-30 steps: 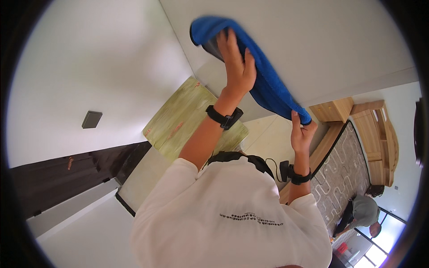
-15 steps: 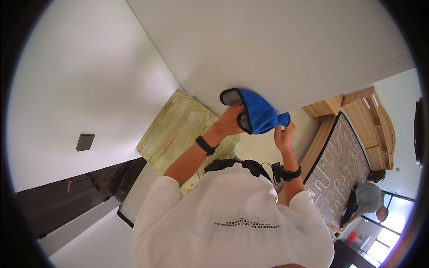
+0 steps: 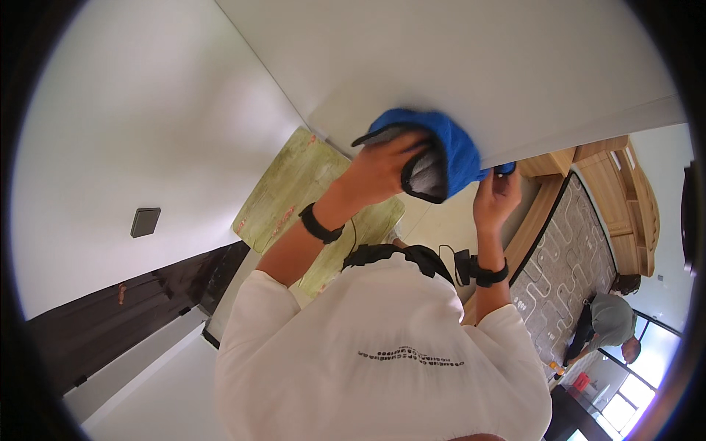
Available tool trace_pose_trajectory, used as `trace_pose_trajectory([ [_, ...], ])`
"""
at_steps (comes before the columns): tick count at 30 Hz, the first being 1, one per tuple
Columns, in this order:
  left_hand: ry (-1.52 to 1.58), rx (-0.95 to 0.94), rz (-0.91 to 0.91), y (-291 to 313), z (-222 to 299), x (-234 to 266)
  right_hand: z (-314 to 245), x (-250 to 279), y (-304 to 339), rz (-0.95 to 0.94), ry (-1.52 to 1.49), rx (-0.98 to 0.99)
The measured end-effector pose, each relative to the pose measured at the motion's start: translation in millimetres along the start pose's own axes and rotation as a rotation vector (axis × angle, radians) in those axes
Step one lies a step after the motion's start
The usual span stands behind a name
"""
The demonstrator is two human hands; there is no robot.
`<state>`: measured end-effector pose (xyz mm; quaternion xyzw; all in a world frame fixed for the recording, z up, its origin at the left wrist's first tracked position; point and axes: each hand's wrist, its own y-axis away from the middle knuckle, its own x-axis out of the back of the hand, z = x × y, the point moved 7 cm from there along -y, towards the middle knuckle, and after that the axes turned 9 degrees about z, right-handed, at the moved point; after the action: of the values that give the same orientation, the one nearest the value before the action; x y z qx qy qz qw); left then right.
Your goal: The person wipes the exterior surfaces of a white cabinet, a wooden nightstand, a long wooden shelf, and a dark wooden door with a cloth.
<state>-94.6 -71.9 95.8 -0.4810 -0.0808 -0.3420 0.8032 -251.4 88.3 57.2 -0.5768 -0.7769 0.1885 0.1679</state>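
A blue cleaning cloth (image 3: 460,151) with a grey underside and black edging is bunched against a large white panel (image 3: 515,73). My left hand (image 3: 386,169) grips its left part, the fingers tucked partly under a grey fold and slightly blurred. At the panel's lower edge, my right hand (image 3: 498,198) pinches the cloth's right end between thumb and fingers. Black bands circle both wrists, and a small dark device sits on the right one.
A green marble-patterned tabletop (image 3: 294,176) lies below my left arm. To the right are a patterned mattress (image 3: 559,250) and a wooden headboard (image 3: 621,191). Another person (image 3: 612,320) bends over beside the mattress. A dark switch (image 3: 145,222) is on the left wall.
Both hands have moved up and the right one further right. The cloth has shifted up and right along the panel, and its grey folds have opened more around my left hand.
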Motion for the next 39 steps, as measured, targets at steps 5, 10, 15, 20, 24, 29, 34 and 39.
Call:
trace_pose_trajectory([
  [5, -0.114, -0.172, 0.066, -58.1, 44.6, 36.5, -49.7, 4.1, -21.2, 0.099, 0.081, 0.193],
  [10, -0.069, -0.134, 0.042, -21.9, 26.4, -0.1, -19.5, -1.6, -8.7, -0.006, 0.076, 0.156],
  [15, -0.04, 0.099, -0.087, -0.4, 7.5, -15.0, 9.6, -9.8, 7.9, -0.166, 0.041, -0.096],
  [20, -0.093, -0.095, 0.335, -50.8, 46.1, 34.8, -34.9, -2.5, -5.1, -0.095, -0.078, 0.169],
  [24, -0.068, -0.154, 0.278, -57.2, 49.6, 29.3, -48.6, -6.1, -9.7, -0.092, 0.03, 0.219],
  [29, -0.06, 0.009, 0.193, -13.4, 18.7, -1.3, -2.7, -13.7, 1.5, -0.098, 0.26, 0.235],
  [34, -0.016, 0.203, 0.238, 4.3, 1.9, -5.1, 17.8, -13.5, 16.3, -0.036, 0.332, 0.122],
  [39, 0.031, 0.031, 0.402, -30.3, 50.4, 21.0, -48.0, -8.3, -10.4, -0.005, 0.267, 0.227],
])
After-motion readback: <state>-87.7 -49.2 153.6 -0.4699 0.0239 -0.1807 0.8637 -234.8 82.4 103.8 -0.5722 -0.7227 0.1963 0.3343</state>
